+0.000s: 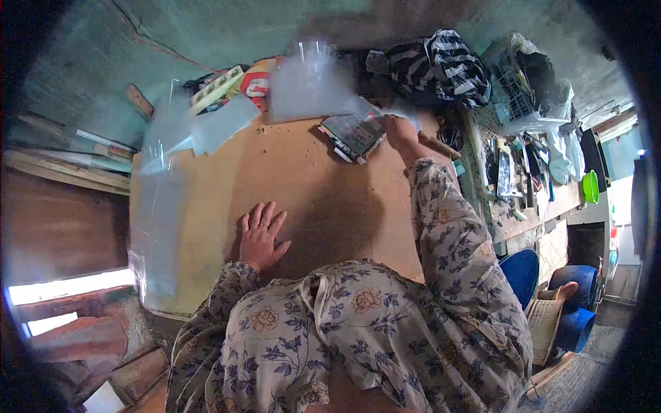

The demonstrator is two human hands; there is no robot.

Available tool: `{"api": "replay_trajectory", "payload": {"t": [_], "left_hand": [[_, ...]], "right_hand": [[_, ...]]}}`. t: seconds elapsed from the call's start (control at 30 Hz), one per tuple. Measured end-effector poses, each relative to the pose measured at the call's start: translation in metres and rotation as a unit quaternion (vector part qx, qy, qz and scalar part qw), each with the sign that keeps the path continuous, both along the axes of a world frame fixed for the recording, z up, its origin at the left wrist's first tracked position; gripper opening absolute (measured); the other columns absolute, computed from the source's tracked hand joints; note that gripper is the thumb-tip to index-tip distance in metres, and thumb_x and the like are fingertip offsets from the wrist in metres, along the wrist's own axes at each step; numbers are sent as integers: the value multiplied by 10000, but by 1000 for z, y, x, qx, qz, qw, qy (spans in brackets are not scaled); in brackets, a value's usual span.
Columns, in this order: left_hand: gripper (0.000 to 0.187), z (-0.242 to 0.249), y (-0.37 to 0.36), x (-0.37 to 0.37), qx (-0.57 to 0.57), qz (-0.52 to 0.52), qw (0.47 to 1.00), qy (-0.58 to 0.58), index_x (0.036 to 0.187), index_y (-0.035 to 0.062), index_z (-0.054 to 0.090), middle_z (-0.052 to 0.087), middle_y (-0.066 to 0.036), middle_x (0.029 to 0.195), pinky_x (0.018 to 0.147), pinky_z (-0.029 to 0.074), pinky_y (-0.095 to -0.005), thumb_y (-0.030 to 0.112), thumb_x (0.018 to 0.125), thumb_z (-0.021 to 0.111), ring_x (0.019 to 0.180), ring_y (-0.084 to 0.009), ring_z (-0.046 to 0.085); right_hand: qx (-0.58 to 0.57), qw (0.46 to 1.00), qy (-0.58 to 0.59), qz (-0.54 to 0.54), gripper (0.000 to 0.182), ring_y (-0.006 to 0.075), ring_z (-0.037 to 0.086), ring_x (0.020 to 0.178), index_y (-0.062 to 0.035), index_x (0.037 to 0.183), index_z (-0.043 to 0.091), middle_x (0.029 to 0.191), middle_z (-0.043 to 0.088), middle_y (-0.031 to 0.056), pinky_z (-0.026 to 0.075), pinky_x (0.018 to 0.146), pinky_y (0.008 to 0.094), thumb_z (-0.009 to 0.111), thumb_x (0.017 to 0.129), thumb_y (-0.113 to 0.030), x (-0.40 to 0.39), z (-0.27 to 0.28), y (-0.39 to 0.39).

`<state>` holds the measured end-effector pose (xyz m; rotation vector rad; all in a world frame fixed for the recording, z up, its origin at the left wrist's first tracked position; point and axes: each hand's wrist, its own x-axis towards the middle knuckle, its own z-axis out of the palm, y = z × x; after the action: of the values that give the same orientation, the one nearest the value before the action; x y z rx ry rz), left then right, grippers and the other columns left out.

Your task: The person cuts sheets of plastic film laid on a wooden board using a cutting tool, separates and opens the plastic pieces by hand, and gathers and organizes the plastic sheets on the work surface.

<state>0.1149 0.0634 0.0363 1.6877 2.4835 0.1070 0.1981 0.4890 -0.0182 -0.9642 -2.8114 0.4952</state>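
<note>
My left hand (260, 237) lies flat on the brown tabletop (213, 199), fingers spread, a ring on one of them. At the far right of the table my right hand (401, 133) is closed, its fingers curled and partly hidden; what they grip, if anything, I cannot make out. Just left of those fingers is a dark grey printed box or packet (352, 136) with white lettering on its near edge. Behind it, clear plastic sheets or bags (310, 89) rest along the back of the table, and another clear sheet (224, 125) lies to their left.
A black-and-white striped plastic bag (441, 69) sits at the back right. Beside it, a wire basket wrapped in plastic (520, 89) stands above a cluttered side shelf (544, 203). A green bowl (590, 186) and blue containers (575, 303) are to the right. Small crumbs dot the tabletop.
</note>
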Motion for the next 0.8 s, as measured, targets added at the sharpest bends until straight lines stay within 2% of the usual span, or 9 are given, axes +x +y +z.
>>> {"api": "replay_trajectory", "payload": {"t": [0.07, 0.2, 0.3, 0.4, 0.47, 0.53, 0.57, 0.67, 0.8], "left_hand": [[626, -2, 0, 0, 0, 0, 1000, -1, 1248, 124, 395, 265, -128, 1364, 986, 163, -508, 404, 715, 561, 1251, -339, 224], [620, -7, 0, -2, 4, 3, 1000, 0, 1250, 126, 395, 264, -120, 1365, 996, 149, -509, 421, 723, 538, 1257, -329, 215], [621, -2, 2, -2, -1, 10, 1000, -5, 1253, 140, 400, 266, -107, 1368, 997, 146, -516, 417, 718, 550, 1258, -315, 218], [620, -6, 1, -3, 2, 13, 1000, -7, 1254, 154, 405, 269, -96, 1369, 994, 149, -520, 408, 712, 567, 1256, -304, 226], [616, -8, 1, -4, 12, 8, 1000, -3, 1252, 154, 407, 271, -95, 1368, 993, 150, -519, 407, 714, 566, 1253, -304, 229], [620, -8, 1, -4, 8, 6, 1000, -8, 1245, 114, 406, 262, -115, 1369, 1006, 132, -507, 404, 718, 553, 1261, -319, 211], [620, -7, 2, -3, 10, 4, 1000, -6, 1245, 114, 406, 262, -115, 1369, 1006, 132, -507, 404, 718, 553, 1261, -319, 211], [630, -3, 3, -3, 19, 1, 1000, -16, 1252, 119, 401, 254, -115, 1374, 1006, 131, -505, 385, 707, 575, 1264, -320, 208], [667, -10, 0, -6, 9, 6, 1000, -14, 1273, 130, 375, 235, -110, 1386, 1012, 127, -497, 378, 694, 594, 1270, -324, 201]], "right_hand": [[-33, 994, 50, -94, 255, 394, 560, 839, -69, 948, 577, 862, 592, 213, 451, 728, 451, 449, 791, -225, 1, 10, -11], [-68, 990, 91, -83, 257, 400, 555, 823, -70, 907, 587, 855, 593, 203, 450, 698, 444, 491, 782, -273, -3, -3, 17], [10, 975, 168, -147, 230, 317, 587, 704, -50, 755, 589, 742, 608, 148, 449, 605, 379, 669, 703, -259, -1, 16, 25], [-52, 942, 277, -184, 225, 241, 585, 622, -42, 739, 585, 693, 599, 125, 446, 574, 348, 675, 709, -246, 2, 12, 48], [25, 934, 320, -157, 181, 162, 559, 567, -40, 732, 579, 644, 583, 72, 439, 530, 285, 657, 748, -203, 5, 17, 58], [-182, 861, 426, -211, 116, 122, 549, 564, -46, 741, 558, 631, 571, 34, 427, 508, 236, 626, 779, -132, 5, 37, 60], [-363, 758, 499, -211, 72, 135, 562, 585, -45, 798, 530, 666, 566, 35, 447, 514, 233, 595, 797, -75, 12, 60, 49], [-446, 643, 598, -173, 96, 157, 568, 580, -24, 831, 523, 711, 577, 61, 466, 482, 266, 604, 779, -21, 19, 75, 46], [-499, 615, 595, -140, 101, 176, 585, 626, -19, 863, 525, 756, 580, 68, 501, 539, 296, 590, 786, -15, 28, 109, 18]]}}
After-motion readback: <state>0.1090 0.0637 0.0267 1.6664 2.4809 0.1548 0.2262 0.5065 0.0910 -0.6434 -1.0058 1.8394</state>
